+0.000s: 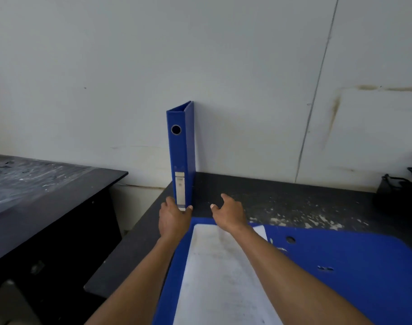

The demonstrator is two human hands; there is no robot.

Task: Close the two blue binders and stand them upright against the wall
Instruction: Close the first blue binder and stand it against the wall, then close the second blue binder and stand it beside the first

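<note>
Standing upright at the left end of the desk (294,200), spine outward, far edge against the wall (223,66): closed binder (181,148). Pinching its foot between thumb and fingers: left hand (173,220). Hovering just right of it, fingers spread, touching nothing: right hand (229,213). Lying flat and open nearer the camera under both forearms, with paper (223,277) on its left half: second binder (353,266).

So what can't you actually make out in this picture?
- Spine label on the upright binder: print too small and blurred, head view.
- Sheet of paper in the open binder: writing blurred, lower part cut by the frame edge.
- Black objects at right: cropped by the edge, unidentifiable.
</note>
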